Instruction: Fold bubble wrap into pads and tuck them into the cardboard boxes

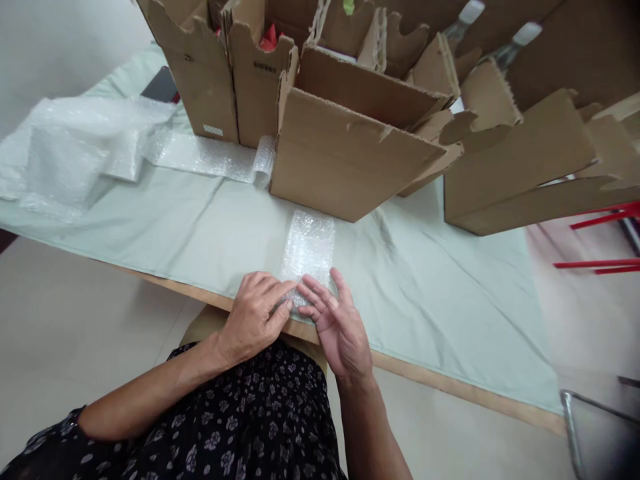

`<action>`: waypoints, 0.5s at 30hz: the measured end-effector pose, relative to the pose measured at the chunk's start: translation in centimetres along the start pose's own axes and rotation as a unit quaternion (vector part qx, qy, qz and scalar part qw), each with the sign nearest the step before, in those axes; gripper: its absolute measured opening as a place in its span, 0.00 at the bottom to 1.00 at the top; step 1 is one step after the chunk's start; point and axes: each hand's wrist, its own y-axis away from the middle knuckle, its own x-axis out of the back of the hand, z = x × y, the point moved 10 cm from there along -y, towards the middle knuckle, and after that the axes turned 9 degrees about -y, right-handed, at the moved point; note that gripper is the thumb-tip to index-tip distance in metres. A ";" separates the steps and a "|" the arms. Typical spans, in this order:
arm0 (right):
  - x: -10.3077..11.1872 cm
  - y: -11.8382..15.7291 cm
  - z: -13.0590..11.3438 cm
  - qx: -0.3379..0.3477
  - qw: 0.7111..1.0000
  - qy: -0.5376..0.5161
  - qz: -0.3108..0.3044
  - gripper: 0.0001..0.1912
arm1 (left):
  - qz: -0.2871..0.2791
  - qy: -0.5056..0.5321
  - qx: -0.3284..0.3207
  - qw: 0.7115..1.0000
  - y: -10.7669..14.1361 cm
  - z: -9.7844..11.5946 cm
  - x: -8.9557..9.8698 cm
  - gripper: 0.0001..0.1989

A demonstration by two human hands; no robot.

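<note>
A small flat piece of bubble wrap (309, 247) lies on the pale green cloth in front of the large cardboard box, its near end at the table edge. My left hand (257, 310) touches the near left corner of this piece, with its thumb and index finger apart and the other fingers curled. Palm partly turned up, my right hand (340, 320) rests at the near right side with its fingers spread and nothing held. The fingertips of both hands almost meet over the bubble wrap.
Open cardboard boxes (350, 153) stand along the back. More bubble wrap (65, 153) is heaped at the left, with a strip (205, 155) beside the boxes. A dark flat object (161, 85) lies behind it. Bottles (515, 47) stand at the back right.
</note>
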 end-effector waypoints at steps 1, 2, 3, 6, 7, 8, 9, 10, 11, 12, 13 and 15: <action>-0.2 0.2 -0.1 0.009 1.000 0.008 -0.007 0.39 | -0.005 -0.013 0.003 1.000 -0.3 -0.1 0.0 0.14; -0.4 0.3 -0.3 0.019 1.000 0.019 -0.015 0.37 | -0.013 -0.027 0.004 1.000 -0.5 -0.2 -0.1 0.14; -0.5 0.6 -0.4 0.030 0.999 0.035 -0.022 0.35 | -0.021 -0.038 0.003 0.999 -0.7 -0.3 -0.2 0.14; -0.5 1.6 -1.5 0.092 0.986 0.138 -0.028 0.24 | -0.041 -0.054 -0.004 0.998 -0.9 -0.6 -0.3 0.14; -0.5 2.0 -2.3 0.129 0.972 0.194 -0.026 0.20 | -0.044 -0.051 -0.007 0.998 -0.9 -0.7 -0.3 0.14; -0.7 2.5 -3.1 0.174 0.951 0.256 -0.026 0.18 | -0.042 -0.045 -0.012 0.998 -0.9 -0.7 -0.2 0.14; -1.0 3.0 -3.7 0.219 0.921 0.321 -0.029 0.18 | -0.037 -0.039 -0.017 0.998 -0.8 -0.7 -0.1 0.14; -1.4 3.5 -4.2 0.259 0.886 0.382 -0.036 0.19 | -0.032 -0.034 -0.024 0.999 -0.8 -0.7 0.0 0.15; -1.8 3.8 -4.3 0.289 0.851 0.435 -0.045 0.21 | -0.028 -0.033 -0.032 0.999 -0.8 -0.6 0.0 0.15; -2.2 4.0 -4.2 0.307 0.820 0.480 -0.054 0.23 | -0.026 -0.036 -0.040 0.998 -0.7 -0.6 0.0 0.15; -2.4 4.0 -3.9 0.315 0.794 0.517 -0.061 0.24 | -0.027 -0.043 -0.044 0.998 -0.7 -0.5 -0.2 0.16; -2.6 3.7 -3.2 0.316 0.756 0.570 -0.065 0.24 | -0.029 -0.068 -0.040 0.996 -0.7 -0.6 -0.4 0.16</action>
